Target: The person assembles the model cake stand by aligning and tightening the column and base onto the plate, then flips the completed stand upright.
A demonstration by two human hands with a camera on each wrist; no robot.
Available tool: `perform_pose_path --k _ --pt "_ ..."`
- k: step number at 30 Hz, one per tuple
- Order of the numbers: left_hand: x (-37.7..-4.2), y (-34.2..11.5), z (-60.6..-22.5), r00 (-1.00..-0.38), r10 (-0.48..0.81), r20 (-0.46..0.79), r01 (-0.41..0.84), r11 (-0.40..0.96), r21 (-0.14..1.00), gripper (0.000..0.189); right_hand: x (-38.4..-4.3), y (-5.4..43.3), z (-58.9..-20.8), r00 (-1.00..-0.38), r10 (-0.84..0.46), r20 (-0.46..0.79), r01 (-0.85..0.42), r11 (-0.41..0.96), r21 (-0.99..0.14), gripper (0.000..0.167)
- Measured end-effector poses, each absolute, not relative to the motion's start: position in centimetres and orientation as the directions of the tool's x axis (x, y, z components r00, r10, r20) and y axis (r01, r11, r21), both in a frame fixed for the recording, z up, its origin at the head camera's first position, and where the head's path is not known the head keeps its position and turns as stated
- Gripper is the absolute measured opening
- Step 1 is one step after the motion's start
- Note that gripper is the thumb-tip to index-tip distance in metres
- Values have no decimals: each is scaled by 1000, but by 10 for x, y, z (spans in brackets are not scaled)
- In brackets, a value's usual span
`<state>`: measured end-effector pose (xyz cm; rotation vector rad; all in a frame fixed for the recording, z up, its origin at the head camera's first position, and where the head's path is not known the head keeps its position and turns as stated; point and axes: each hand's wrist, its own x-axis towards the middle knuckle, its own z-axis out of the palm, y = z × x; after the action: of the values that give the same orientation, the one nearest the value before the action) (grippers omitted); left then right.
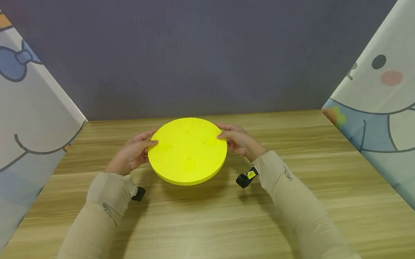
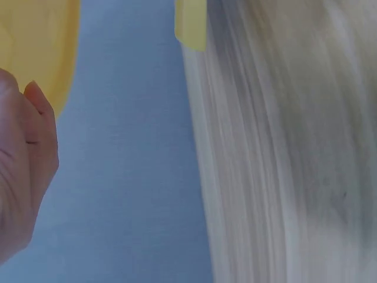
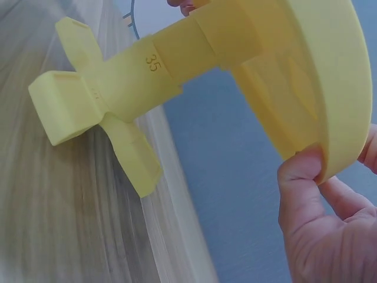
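Observation:
A small yellow pedestal table (image 1: 187, 147) with a round top is between my two hands, its top facing up and tilted a little toward me. My left hand (image 1: 130, 152) grips the rim at the left, thumb on top. Opposite it, my right hand (image 1: 241, 141) pinches the rim at the right with thumb and fingers. The right wrist view shows the column (image 3: 141, 76) marked 35 and splayed feet (image 3: 68, 106) under the top. Whether the feet touch the wooden surface, I cannot tell. In the left wrist view only part of the top (image 2: 44, 53) and one foot (image 2: 191, 26) appear.
The wood-grain tabletop (image 1: 197, 236) spreads under both arms. A dark grey panel (image 1: 194, 49) rises along its back edge. Cartoon-printed cloth walls stand at the left (image 1: 27, 119) and right (image 1: 392, 111). Black wrist straps hang beneath both cuffs.

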<state>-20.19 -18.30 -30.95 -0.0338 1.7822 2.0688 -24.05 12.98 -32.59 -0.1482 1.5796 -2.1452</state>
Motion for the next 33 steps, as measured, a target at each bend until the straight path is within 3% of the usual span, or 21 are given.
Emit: perform_pose_path --k 15,33 --pt "-205 -178 -319 -916 280 -286 -298 2 955 59 -239 134 -332 -880 -418 -227 338 -215 -916 57" --pt "-197 -182 -324 -915 272 -298 -302 28 953 62 -231 134 -340 -864 -446 -233 346 -191 -919 59"
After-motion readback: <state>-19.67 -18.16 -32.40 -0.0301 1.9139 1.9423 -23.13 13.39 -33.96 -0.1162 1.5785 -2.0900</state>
